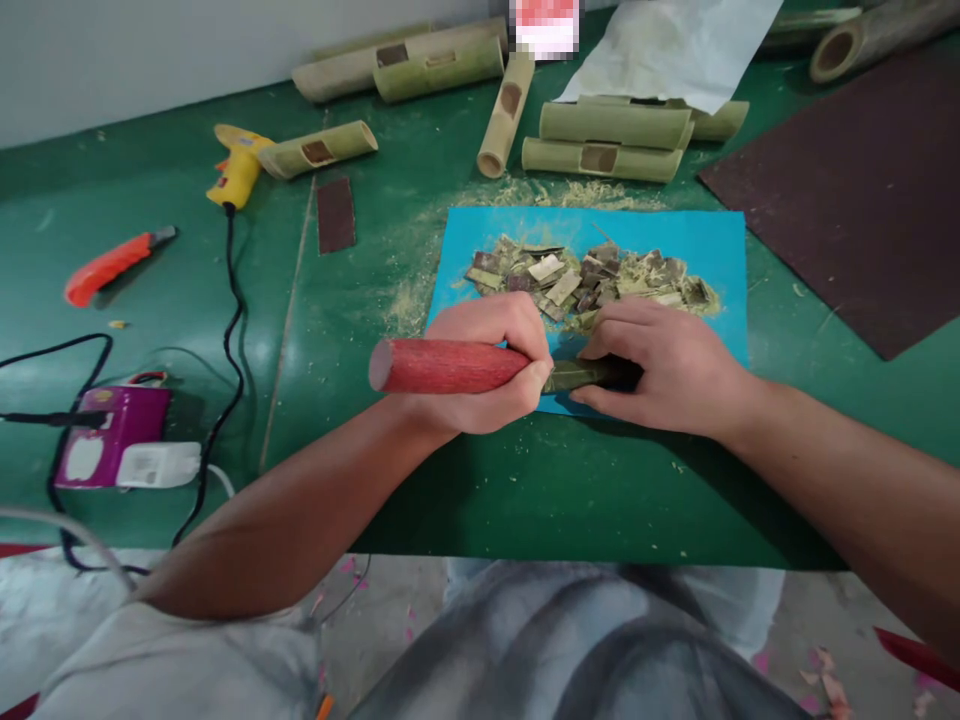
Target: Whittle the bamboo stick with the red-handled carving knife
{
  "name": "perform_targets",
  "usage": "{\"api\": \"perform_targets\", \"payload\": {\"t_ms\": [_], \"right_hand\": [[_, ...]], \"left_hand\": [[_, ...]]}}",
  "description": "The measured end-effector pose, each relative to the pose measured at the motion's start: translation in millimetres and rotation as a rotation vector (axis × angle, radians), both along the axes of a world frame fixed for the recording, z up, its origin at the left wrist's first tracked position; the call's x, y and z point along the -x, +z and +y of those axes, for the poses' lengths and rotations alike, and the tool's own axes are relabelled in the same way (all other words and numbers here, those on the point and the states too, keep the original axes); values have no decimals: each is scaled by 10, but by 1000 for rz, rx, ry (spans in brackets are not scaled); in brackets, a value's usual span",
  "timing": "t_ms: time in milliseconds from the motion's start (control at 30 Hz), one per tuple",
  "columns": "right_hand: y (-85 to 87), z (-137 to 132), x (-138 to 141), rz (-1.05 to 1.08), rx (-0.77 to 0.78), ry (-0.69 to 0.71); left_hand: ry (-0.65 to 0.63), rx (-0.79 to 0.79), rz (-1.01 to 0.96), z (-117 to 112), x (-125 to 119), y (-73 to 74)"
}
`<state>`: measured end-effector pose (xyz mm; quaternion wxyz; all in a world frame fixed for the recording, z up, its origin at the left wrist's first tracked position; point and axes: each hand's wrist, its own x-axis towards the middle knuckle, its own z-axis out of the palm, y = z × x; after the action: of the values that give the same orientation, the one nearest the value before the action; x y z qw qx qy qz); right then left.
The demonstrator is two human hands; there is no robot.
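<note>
My left hand (495,350) is wrapped round a thick red wooden handle (442,366); its blunt end points left, and the tool's working end is hidden. Close on the right, the curled fingers and thumb of my right hand (660,365) grip a narrow greenish bamboo piece (574,375), partly covered by both hands. Both hands are over the near edge of a blue sheet (456,265). Just beyond them on that sheet lies a heap of bamboo chips (562,285) and shavings.
Cut bamboo tubes (600,160) with square openings lie at the back, some under white paper (660,50). A yellow hot glue gun (240,165), orange utility knife (112,268) and purple power strip (120,435) are at left. Brown sandpaper (862,190) lies right on the green table (525,490).
</note>
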<state>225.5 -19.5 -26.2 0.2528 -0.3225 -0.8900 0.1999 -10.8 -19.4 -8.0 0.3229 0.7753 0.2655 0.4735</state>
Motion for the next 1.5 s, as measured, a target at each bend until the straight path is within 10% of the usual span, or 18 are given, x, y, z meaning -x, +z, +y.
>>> {"api": "perform_targets", "payload": {"t_ms": [1500], "right_hand": [[-8,42,-58,-25,-34,-22]], "left_hand": [[3,19,66,79,-28,-27]]}}
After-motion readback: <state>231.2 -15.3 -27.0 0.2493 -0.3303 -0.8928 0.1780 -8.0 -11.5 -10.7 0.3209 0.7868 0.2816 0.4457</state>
